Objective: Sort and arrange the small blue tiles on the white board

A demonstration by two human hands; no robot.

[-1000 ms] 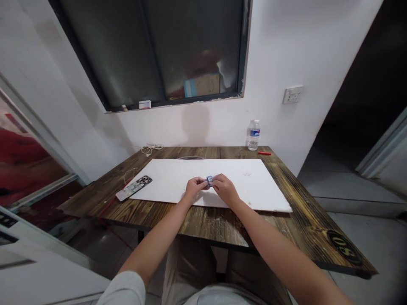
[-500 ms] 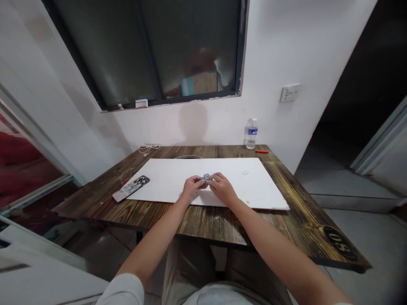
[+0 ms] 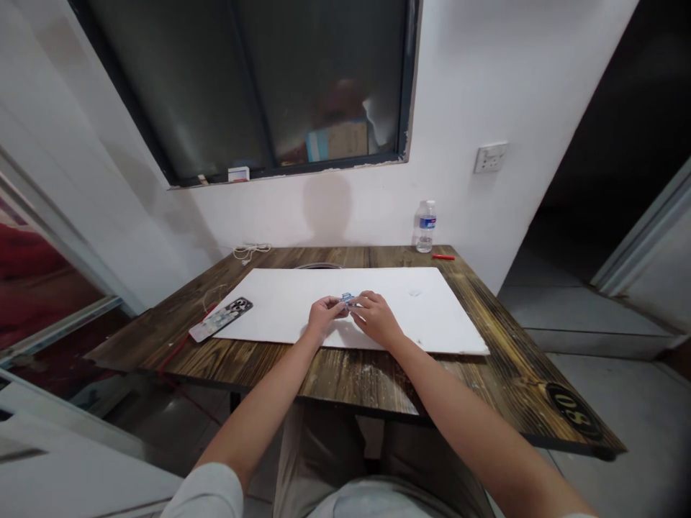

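Just above the middle of a white board [image 3: 281,302], my two hands meet around a small blue, frame-like piece [image 3: 346,296]. My left hand [image 3: 322,315] pinches its left side between thumb and fingers. From the other side, the fingertips of my right hand [image 3: 376,316] are closed on it as well. Slim bars or loops of the piece stick up past the fingertips; its lower part is hidden by them. It is too small to tell what kind of thing it is.
The board lies on a dark wooden table [image 3: 356,378]. A phone [image 3: 222,319] rests over its left edge. Behind are a white cable [image 3: 249,251], a water bottle [image 3: 426,227] and a red pen-like stick [image 3: 443,257]. A small clear scrap [image 3: 414,293] lies on the board's right part.
Both hands stay together on the blue piece. It has shifted very slightly left and turned a little, so more of it shows between the fingers.
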